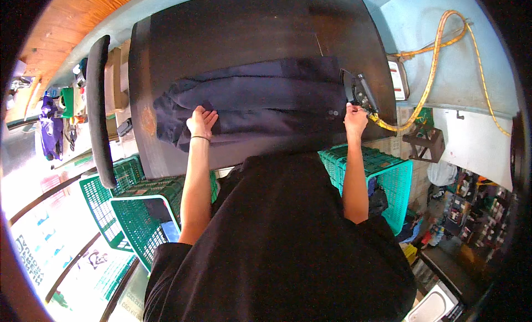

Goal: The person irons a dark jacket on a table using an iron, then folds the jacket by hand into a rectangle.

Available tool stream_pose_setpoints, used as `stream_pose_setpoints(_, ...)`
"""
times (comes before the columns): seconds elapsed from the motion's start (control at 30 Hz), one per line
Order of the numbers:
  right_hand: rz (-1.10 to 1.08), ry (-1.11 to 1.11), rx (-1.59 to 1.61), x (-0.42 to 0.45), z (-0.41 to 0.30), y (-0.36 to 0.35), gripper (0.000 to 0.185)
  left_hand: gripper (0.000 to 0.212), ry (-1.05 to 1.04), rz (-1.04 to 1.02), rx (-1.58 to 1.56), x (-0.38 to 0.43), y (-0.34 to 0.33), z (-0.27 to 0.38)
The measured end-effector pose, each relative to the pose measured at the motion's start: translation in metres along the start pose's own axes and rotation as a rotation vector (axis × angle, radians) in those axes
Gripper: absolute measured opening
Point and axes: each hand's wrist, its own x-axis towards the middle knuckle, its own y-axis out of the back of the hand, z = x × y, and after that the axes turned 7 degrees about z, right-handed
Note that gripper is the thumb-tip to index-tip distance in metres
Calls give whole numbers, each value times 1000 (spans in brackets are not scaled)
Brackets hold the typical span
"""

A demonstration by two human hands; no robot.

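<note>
A dark navy garment (pixel 257 93), which looks like a jacket with a sleeve laid along it, is stretched across a dark padded ironing table (pixel 232 35). My left hand (pixel 202 121) is at its bunched left part, fingers curled on a fold of the cloth. At the far right end my right hand (pixel 355 118) pinches the garment's edge, close to small buttons (pixel 333 113). Just beyond that hand rests a black steam iron (pixel 360 91), and the hand does not grip its handle. What lies under my fingertips is partly hidden.
A yellow patterned hose (pixel 434 60) loops from the iron to the wall. Green plastic crates (pixel 139 199) stand below left, and another crate (pixel 409 189) below right. A dark padded sleeve arm (pixel 99 110) stands left of the table. A control box (pixel 399 79) is at the right.
</note>
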Motion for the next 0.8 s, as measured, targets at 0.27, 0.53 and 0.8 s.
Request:
stream_pose_setpoints(0.27,56,190,-26,4,-20,-23,38,29,-75,-86,222,-13,-9,-6)
stream_pose_setpoints(0.53,575,663,160,15,-60,-17,23,35,-255,145,363,-22,-25,0)
stream_pose_setpoints(0.8,364,550,443,1,-66,-15,18,37,-266,184,251,-21,-23,-4)
